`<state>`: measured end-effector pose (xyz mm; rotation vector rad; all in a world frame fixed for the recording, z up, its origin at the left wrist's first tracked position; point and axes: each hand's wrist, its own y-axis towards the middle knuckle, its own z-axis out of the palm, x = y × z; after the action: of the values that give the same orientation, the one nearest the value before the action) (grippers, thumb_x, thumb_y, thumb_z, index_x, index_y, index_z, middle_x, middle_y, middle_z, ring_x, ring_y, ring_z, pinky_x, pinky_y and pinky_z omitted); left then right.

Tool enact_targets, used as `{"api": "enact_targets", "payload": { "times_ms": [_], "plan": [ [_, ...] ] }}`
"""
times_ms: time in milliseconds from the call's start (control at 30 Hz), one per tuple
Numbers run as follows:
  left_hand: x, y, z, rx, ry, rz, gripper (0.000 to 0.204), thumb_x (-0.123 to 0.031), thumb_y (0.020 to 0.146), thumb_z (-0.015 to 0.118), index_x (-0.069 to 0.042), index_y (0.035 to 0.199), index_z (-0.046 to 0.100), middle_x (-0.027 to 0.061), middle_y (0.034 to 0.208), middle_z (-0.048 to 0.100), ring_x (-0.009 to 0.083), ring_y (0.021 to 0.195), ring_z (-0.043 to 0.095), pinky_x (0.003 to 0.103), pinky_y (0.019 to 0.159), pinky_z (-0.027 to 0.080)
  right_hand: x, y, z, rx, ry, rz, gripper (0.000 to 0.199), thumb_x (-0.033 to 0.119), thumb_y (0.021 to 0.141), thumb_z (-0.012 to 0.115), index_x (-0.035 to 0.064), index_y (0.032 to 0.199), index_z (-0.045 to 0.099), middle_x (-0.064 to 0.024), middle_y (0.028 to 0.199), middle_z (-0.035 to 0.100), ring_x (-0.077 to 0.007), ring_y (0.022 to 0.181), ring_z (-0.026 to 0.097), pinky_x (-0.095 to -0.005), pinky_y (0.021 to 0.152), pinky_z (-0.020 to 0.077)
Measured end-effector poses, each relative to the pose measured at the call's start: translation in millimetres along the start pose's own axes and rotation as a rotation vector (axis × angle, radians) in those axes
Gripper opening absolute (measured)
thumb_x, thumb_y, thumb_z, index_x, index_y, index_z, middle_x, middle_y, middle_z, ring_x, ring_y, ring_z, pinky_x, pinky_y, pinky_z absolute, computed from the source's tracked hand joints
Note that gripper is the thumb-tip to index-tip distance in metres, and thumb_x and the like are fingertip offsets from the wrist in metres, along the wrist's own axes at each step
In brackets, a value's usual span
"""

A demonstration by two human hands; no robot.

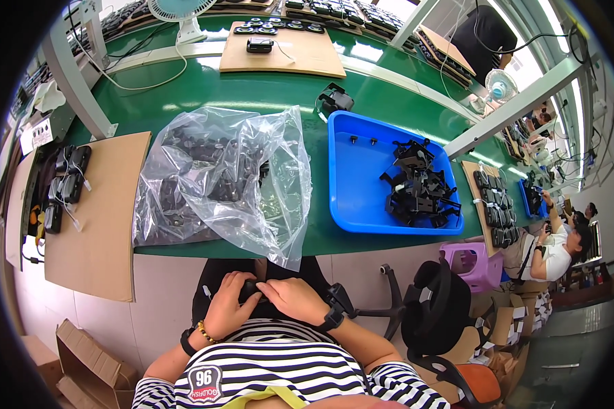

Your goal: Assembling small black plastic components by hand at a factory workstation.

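Note:
Low over my lap, in front of the table edge, my left hand (pixel 230 308) is closed round a small black part (pixel 249 289). Thumb and fingers of my right hand (pixel 294 300) pinch at the part's right side; its kind is mostly hidden by my fingers. Beyond my hands, a clear plastic bag (pixel 218 170) full of small black pieces lies on the green table (pixel 317 243), its open end hanging over the front edge. To the right sits a blue tray (pixel 361 187) with a heap of black brackets (pixel 423 184) and two small loose black pieces.
Black units with white cables (pixel 68 184) lie on a brown board (pixel 106 225) at left. Another board (pixel 286 51) with round black parts is at the back. At right are a purple stool (pixel 467 262), a black chair (pixel 436 307) and a seated person (pixel 559 249).

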<state>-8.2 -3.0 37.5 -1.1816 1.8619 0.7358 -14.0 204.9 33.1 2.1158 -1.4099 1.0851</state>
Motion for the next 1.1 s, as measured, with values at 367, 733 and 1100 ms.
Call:
{"api": "enact_targets", "payload": {
  "times_ms": [367, 733, 1100],
  "plan": [
    [-2, 0, 0, 0.022, -0.172, -0.074, 0.036, -0.009, 0.091, 0.071, 0.0, 0.123, 0.059, 0.0161, 0.113, 0.063, 0.032, 0.105, 0.062, 0.037, 0.092, 0.049, 21, -1, 0, -0.264, 0.018, -0.185, 0.024, 0.021, 0.098, 0.069, 0.0036, 0.105, 0.054, -0.014, 0.09, 0.064, -0.0347, 0.077, 0.066, -0.0433, 0.065, 0.0525],
    [-9, -3, -1, 0.012, -0.153, -0.032, 0.037, -0.005, 0.088, 0.073, 0.0, 0.121, 0.059, 0.0169, 0.11, 0.062, 0.0359, 0.103, 0.059, 0.04, 0.09, 0.048, 16, -11, -12, -0.186, -0.003, -0.244, 0.022, 0.018, 0.099, 0.067, 0.0017, 0.104, 0.054, -0.0152, 0.09, 0.062, -0.035, 0.08, 0.066, -0.0412, 0.067, 0.0531],
    [-14, 0, 0, -0.058, 0.007, 0.093, 0.038, -0.004, 0.087, 0.072, 0.001, 0.121, 0.059, 0.0183, 0.113, 0.062, 0.0385, 0.106, 0.059, 0.043, 0.09, 0.049, 23, -8, -7, -0.249, -0.281, -0.201, 0.028, 0.029, 0.101, 0.062, 0.0041, 0.092, 0.056, -0.0146, 0.08, 0.063, -0.0341, 0.065, 0.066, -0.0406, 0.057, 0.0541]
  ]
}}
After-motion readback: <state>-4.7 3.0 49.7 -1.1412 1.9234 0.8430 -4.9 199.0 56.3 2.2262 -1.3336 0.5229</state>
